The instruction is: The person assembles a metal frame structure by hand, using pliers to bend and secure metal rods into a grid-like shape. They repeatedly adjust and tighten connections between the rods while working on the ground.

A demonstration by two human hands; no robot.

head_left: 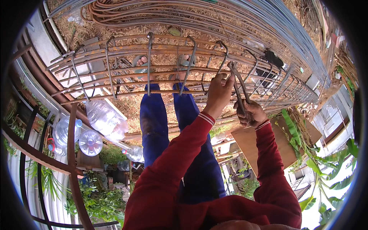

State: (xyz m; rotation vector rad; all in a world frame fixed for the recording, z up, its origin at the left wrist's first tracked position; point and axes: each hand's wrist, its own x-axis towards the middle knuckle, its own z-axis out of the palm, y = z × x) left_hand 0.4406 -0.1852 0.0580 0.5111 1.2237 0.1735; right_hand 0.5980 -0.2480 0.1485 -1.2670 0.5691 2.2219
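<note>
In front of me a long rusty rebar cage (126,73) runs from left to right, its lengthwise bars bound by dark square stirrups (150,63). My right hand (250,113) is wrapped round the handles of worn metal pincers (239,82). Their jaws point away from me and sit at the cage's bars, beside a stirrup. Close to the jaws, my left hand (220,92) reaches to the same bars with its fingers bent together. Whatever lies between those fingertips is too small to make out.
Bundles of long steel rods (264,23) lie on straw-covered ground beyond the cage. Large clear plastic bottles (103,119) stand at left, near a brown metal railing (72,142). A brown board (245,143) and green leaves (293,128) are at right. My sandalled feet (142,63) are under the cage.
</note>
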